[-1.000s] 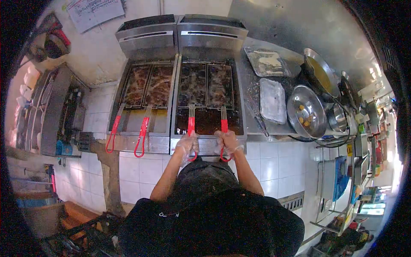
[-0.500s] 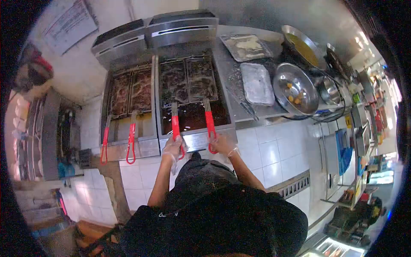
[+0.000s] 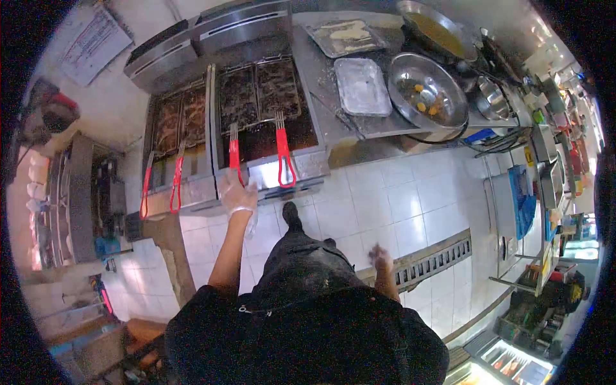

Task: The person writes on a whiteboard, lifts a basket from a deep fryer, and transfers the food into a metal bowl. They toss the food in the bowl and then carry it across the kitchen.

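My left hand [image 3: 237,194], in a clear plastic glove, is at the lower end of a red fryer-basket handle [image 3: 234,151] and covers part of its loop. Its fingers look loosely spread, not wrapped round the handle. To the right, another red handle [image 3: 283,154] hangs free over the fryer's front edge. Both baskets [image 3: 277,90] sit side by side in dark oil in the right fryer well. Away from the fryer, my right hand [image 3: 381,258] is low by my right side over the tiled floor, its fingers smeared by motion.
A left fryer well holds two more baskets [image 3: 172,125] with red handles. On the steel counter are a white-dusted tray [image 3: 362,87], a second tray [image 3: 345,36], a large steel bowl [image 3: 401,96] with yellow-orange pieces, and a pan of yellowish liquid [image 3: 439,35]. A floor drain grate [image 3: 433,260] lies right.
My right hand has left the right basket handle and swung down to my side. My left hand has loosened at its handle. The view has shifted; the baskets remain in the wells.
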The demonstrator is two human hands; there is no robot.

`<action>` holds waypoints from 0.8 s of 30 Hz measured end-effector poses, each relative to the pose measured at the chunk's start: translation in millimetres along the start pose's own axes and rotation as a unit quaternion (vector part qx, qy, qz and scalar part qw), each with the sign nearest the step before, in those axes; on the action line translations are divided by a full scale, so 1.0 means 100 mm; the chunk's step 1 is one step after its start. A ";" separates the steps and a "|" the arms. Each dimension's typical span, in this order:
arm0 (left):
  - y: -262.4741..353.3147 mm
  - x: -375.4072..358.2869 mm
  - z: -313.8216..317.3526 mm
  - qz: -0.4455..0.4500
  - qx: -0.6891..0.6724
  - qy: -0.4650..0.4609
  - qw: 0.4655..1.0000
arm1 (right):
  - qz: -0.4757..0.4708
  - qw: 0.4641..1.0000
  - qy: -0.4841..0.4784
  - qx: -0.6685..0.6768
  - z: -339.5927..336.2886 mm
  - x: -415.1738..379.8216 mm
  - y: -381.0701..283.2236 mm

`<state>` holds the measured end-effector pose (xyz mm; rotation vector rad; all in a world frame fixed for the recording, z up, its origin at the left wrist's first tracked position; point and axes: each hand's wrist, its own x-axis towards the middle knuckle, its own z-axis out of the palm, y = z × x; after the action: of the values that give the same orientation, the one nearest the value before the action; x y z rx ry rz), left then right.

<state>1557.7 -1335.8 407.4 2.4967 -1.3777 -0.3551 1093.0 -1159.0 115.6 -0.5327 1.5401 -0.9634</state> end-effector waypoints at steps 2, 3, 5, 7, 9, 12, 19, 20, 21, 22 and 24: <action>-0.12 -0.13 0.20 0.075 0.058 0.088 0.992 | 0.022 0.937 -0.300 0.177 -0.82 -0.25 0.73; -0.04 -0.27 0.10 0.043 0.015 0.047 0.998 | 0.028 0.933 -0.316 0.167 -1.03 -0.50 0.92; -0.12 -0.38 0.19 0.056 0.046 0.090 0.993 | 0.055 0.924 -0.354 0.132 -0.89 -0.52 0.88; -0.08 -0.47 0.21 0.087 0.047 0.137 0.986 | 0.075 0.921 -0.366 0.110 -0.94 -0.67 0.83; -0.10 -0.49 0.25 0.127 0.034 0.171 0.976 | 0.073 0.927 -0.350 0.111 -0.92 -0.90 0.82; 0.29 -0.52 0.28 0.199 0.096 0.328 0.918 | 0.022 0.950 -0.267 0.162 -0.73 -1.23 0.89; 1.53 -1.26 0.38 0.452 -0.084 0.150 0.875 | -0.090 0.954 0.213 -0.192 -0.26 -1.12 0.39; 1.57 -1.22 0.67 0.463 -0.137 0.081 0.872 | -0.095 0.951 0.237 -0.174 -0.24 -1.06 0.30; 1.68 -1.34 0.73 0.478 -0.131 0.053 0.867 | -0.013 0.945 0.236 -0.228 -0.25 -1.02 0.23; 1.82 -1.43 0.78 0.490 -0.135 0.053 0.860 | 0.072 0.929 0.225 -0.283 -0.29 -1.01 0.18; 2.00 -1.57 0.81 0.344 -0.072 -0.286 0.892 | -0.127 0.951 0.281 -0.011 -0.17 -1.38 0.32</action>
<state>1291.5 -1313.7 413.7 1.6669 -2.2301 -1.0247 1111.5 -1028.6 170.1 -0.5047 2.0218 -1.3804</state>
